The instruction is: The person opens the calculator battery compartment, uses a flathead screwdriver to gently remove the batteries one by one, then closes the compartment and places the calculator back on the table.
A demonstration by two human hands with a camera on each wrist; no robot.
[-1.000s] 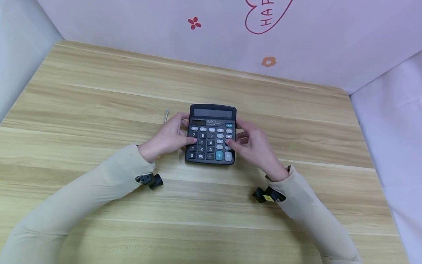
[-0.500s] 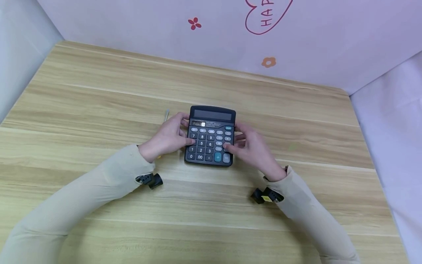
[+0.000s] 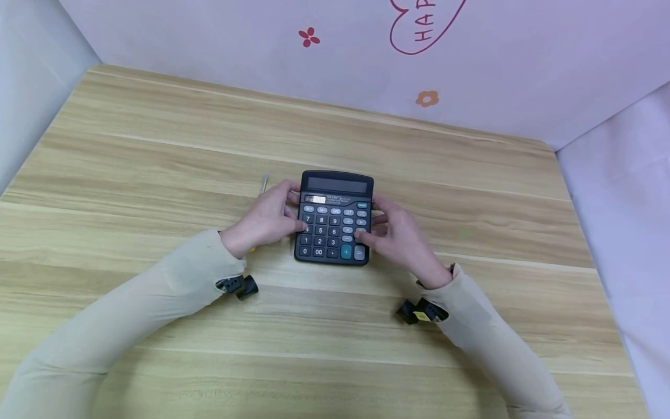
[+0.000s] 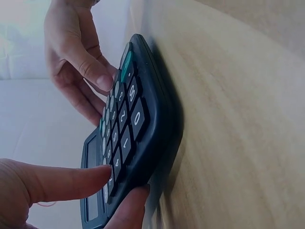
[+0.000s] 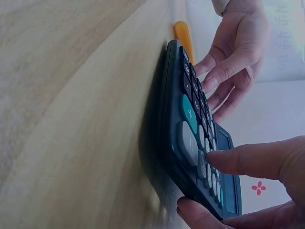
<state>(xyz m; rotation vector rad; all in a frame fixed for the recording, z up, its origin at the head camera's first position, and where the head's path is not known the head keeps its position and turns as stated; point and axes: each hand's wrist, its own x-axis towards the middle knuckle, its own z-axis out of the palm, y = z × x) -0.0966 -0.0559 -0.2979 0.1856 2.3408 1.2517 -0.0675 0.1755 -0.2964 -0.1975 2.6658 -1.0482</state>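
A black desktop calculator lies face up between my two hands, its display at the far end. The left hand grips its left edge, thumb on the number keys near the 4 and fingers along the side. On the opposite edge, the right hand grips it with the thumb on the right-hand key column. In the left wrist view a fingertip shows under the calculator's edge, and a shadow lies beneath its raised near end. The right wrist view shows the same edge grip; fingers behind the calculator are partly hidden.
A thin metal shaft lies just beyond the left hand. An orange handle shows beside the calculator in the right wrist view, mostly hidden from the head. The wooden table ends at a white backdrop.
The calculator has shifted slightly toward me and left, and its tilt has changed a little, with light now glinting on its solar strip. The right hand moved slightly left with it; both hands keep their grip.
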